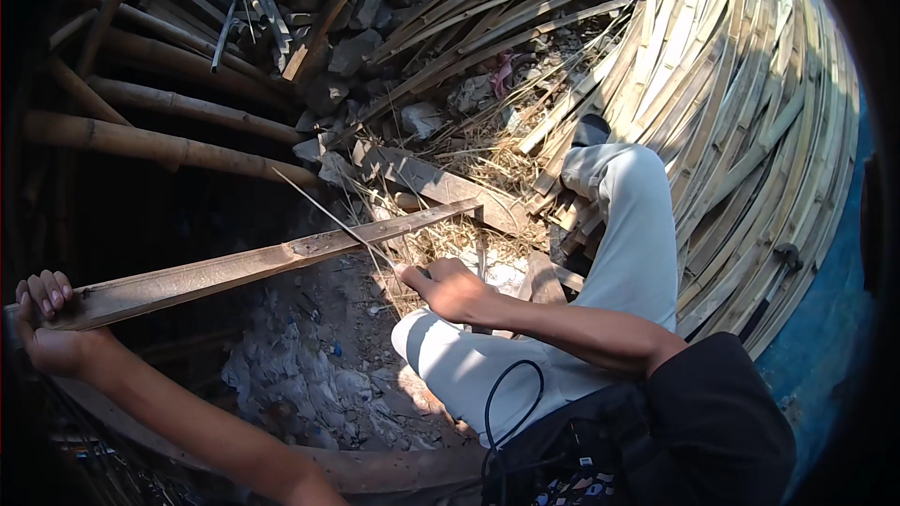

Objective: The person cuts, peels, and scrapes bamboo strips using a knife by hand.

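My left hand [42,323] is closed around the near end of a long split bamboo slat [272,260], fingers curled over its upper edge. My right hand [448,286] sits lower and further along, fist shut on what looks like a thin tool or sliver; I cannot tell exactly what it grips, as the hand hides it. The slat runs from my left hand up and to the right, its far end resting near a flat wooden block [441,189] just beyond my knee [614,178].

To work this well, I judge the left grip should keep the slat from twisting, and the right hand should stay close against the slat's edge, moving along the grain so a strip peels evenly instead of breaking off.

The ground is bare earth strewn with dry shavings [450,244] and pale rubble [300,375]. Round bamboo poles [169,145] lie in shadow on the left; a broad stack of split bamboo strips [750,131] curves along the right in sunlight, over a blue sheet [825,319].
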### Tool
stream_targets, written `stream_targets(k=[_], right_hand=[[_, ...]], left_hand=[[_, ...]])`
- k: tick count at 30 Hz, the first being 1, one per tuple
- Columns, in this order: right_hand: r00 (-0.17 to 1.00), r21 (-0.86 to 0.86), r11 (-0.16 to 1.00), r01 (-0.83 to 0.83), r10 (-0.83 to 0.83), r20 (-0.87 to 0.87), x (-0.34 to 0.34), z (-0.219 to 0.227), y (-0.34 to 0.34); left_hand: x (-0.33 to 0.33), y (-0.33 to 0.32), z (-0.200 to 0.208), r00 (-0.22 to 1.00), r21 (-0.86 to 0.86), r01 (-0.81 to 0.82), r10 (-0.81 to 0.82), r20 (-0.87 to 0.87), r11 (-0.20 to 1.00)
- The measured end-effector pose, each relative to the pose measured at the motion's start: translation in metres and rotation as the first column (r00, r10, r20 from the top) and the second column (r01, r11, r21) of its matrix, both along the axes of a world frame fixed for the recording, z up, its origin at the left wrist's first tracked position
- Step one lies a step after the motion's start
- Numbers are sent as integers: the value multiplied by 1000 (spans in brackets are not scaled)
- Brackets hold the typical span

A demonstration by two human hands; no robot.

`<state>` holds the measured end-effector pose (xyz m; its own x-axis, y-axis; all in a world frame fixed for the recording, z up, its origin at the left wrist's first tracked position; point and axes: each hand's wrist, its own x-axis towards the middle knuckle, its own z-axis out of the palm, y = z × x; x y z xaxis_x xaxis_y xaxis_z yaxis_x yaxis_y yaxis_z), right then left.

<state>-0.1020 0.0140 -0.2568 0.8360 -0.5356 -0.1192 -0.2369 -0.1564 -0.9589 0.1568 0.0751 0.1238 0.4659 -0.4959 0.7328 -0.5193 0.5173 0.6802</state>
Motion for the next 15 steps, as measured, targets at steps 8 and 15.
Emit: stream_targets(k=[8,15], right_hand=[[973,340,925,169,-101,-208,8,-73,-5],[993,-130,987,93,-83,80,31,-79,-20]], left_hand=[[-5,-6,9,999,25,-52,52,-5,998],[9,0,0,999,23,-5,6,-43,1000]])
